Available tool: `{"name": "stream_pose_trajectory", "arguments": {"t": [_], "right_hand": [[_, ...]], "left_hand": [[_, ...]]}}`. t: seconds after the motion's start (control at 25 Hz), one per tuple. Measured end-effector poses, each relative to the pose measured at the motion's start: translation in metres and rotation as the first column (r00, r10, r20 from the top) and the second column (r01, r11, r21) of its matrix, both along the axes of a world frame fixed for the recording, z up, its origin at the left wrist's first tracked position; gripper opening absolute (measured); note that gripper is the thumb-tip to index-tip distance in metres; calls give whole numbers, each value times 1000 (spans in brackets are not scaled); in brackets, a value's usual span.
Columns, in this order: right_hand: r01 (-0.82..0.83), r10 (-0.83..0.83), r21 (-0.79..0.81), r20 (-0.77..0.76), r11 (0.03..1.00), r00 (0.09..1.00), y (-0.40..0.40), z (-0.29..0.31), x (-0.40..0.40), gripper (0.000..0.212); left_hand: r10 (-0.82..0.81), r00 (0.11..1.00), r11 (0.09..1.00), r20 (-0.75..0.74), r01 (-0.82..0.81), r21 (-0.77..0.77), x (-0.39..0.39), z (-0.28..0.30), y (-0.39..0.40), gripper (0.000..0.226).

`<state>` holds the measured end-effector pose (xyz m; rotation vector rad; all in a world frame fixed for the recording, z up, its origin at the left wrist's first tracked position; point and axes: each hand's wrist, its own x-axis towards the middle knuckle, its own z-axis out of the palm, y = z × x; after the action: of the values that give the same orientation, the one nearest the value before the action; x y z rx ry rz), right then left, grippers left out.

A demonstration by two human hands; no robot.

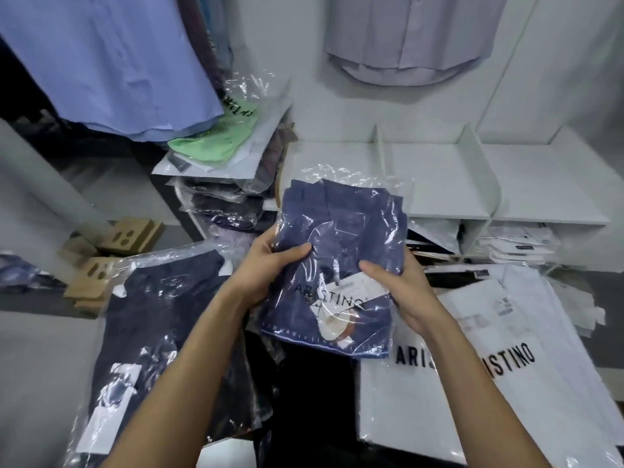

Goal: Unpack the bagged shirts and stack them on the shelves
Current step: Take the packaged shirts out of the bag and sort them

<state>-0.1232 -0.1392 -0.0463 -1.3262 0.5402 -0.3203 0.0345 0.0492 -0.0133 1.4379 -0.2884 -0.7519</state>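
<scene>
Shirt (341, 251), folded blue, sits in a crinkled clear bag printed ARISTINO, lifted in front of the white shelf (439, 184). We grasp it with left hand (270, 261) and right hand (401, 292), thumbs on top. Navy bagged shirt (158, 332) lies left, white bagged shirt (506, 349) right.

held bag (341, 265): clear glossy crinkled plastic film around matt blue cloth
white divided shelf (439, 184): smooth matt board
brown punched blocks (130, 236): matt cardboard
hanging pale blue shirt (101, 62): soft matt woven cloth
white bagged shirt (506, 366): glossy film, black print
</scene>
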Motion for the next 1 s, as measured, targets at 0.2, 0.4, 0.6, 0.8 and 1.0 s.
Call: {"name": "stream_pose_trajectory", "arguments": {"t": [0.2, 0.4, 0.6, 0.8, 1.0], "right_hand": [[-218, 218, 55, 8, 974, 976, 87, -9, 77, 51], [-444, 443, -32, -35, 896, 896, 174, -20, 119, 57], [-493, 458, -129, -228, 860, 859, 212, -55, 123, 72], [-463, 361, -337, -325, 819, 874, 201, -53, 117, 71], [-529, 368, -222, -502, 819, 782, 188, -60, 108, 82]], "left_hand": [[305, 950, 941, 67, -312, 129, 25, 12, 115, 36], [532, 833, 791, 149, -552, 265, 23, 5, 223, 42], [436, 843, 621, 315, -536, 572, 19, -44, 266, 69], [440, 798, 562, 412, -602, 567, 20, -56, 266, 78], [405, 876, 588, 263, -470, 658, 18, -52, 268, 114]]}}
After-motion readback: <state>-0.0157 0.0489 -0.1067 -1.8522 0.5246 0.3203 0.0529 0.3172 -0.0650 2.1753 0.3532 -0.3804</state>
